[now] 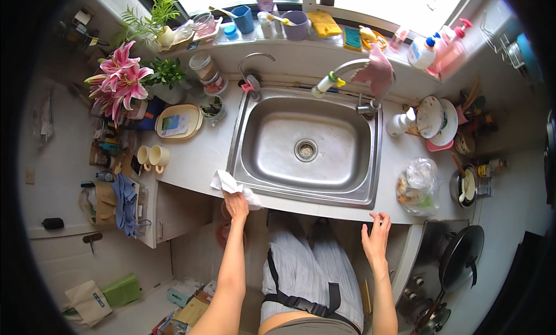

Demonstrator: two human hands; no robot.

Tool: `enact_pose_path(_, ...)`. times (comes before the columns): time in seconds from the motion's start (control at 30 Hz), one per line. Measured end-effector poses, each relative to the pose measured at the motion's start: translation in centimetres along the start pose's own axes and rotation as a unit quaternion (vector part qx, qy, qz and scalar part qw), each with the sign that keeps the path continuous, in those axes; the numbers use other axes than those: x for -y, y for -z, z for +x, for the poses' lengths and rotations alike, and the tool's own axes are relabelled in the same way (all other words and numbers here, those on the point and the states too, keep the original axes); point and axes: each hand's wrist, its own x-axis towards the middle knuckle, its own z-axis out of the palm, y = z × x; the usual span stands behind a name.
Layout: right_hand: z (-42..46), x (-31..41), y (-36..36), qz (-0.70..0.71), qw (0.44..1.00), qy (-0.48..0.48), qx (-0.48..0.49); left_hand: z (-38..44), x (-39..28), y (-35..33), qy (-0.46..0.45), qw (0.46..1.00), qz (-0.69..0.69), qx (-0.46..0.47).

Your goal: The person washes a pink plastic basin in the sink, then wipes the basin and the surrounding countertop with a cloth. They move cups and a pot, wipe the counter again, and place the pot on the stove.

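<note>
My left hand point(235, 206) holds a crumpled white paper towel point(226, 181) against the counter's front edge, by the near left corner of the sink. Nothing is in my right hand point(377, 235); its fingers are spread at the counter edge, just below the near right corner. Between and beyond the hands lies the stainless steel sink point(278, 130), with a strainer point(306, 150) in its drain. A curved faucet point(352, 64) with a white and green nozzle reaches over the back rim, and a pink cloth point(377, 70) hangs on it.
Two cream mugs point(159, 156) and an oval tray point(195, 124) stand left. To the right are a tied plastic bag point(418, 187), a white pump bottle point(399, 123) and stacked plates point(446, 122). A black wok point(460, 259) sits on the stove. Below the left counter, a cabinet door point(182, 211) stands out.
</note>
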Motion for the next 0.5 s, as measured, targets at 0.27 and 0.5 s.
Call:
enact_pose_path(0.27, 3.0, 8.7, -6.2, -0.02, 0.999, 0.012, 0.031, 13.4, -1.5, 5.3, -0.003, 0.993, -0.042, 0.111)
enact_pose_path(0.5, 12.0, 26.7, -18.1, 0.153, 0.977, 0.07, 0.128, 19.3, -2.0, 5.4, -0.097, 0.993, -0.018, 0.067)
